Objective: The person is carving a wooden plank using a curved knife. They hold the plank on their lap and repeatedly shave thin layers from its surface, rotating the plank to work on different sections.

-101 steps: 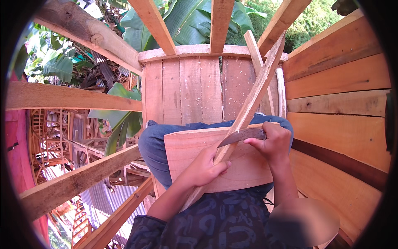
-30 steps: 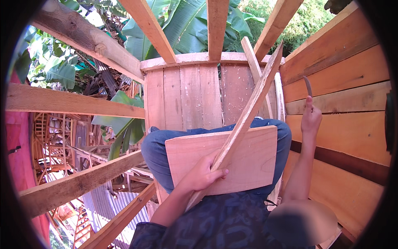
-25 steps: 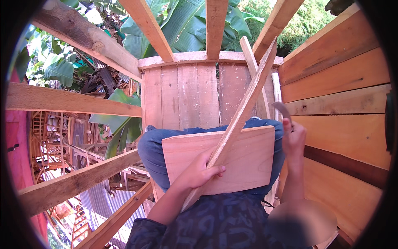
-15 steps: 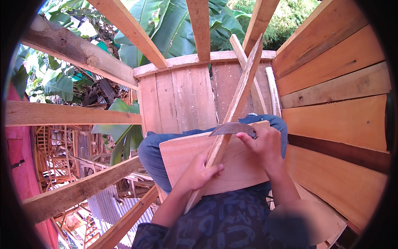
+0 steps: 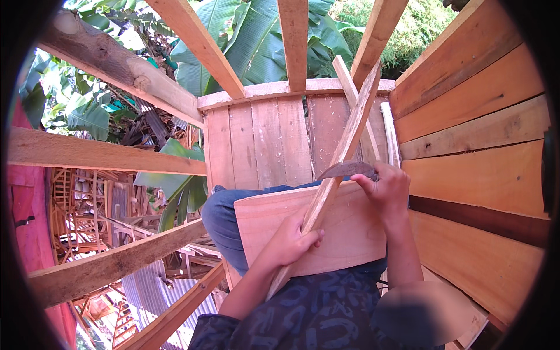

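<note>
My left hand (image 5: 291, 240) is wrapped round the lower part of a long, narrow wooden stick (image 5: 346, 146), which slants from my body up to the far right. My right hand (image 5: 386, 188) grips a knife with a dark, curved blade (image 5: 349, 170); its handle is hidden in my fingers. The blade lies across the stick, above my left hand. Beneath both hands a flat wooden board (image 5: 356, 230) rests across my lap, over my jeans (image 5: 220, 217).
Planks (image 5: 265, 140) form the floor ahead, scattered with small shavings, ending at a raised wooden edge (image 5: 262, 91). Another thin strip (image 5: 366, 134) and a short pale strip (image 5: 389, 131) lie beyond my knees. A plank wall (image 5: 478, 169) rises at right; open beams (image 5: 111, 153) stand at left.
My right hand and the knife have moved farther up the stick, away from my left hand, which keeps its hold. The whole view has shifted slightly.
</note>
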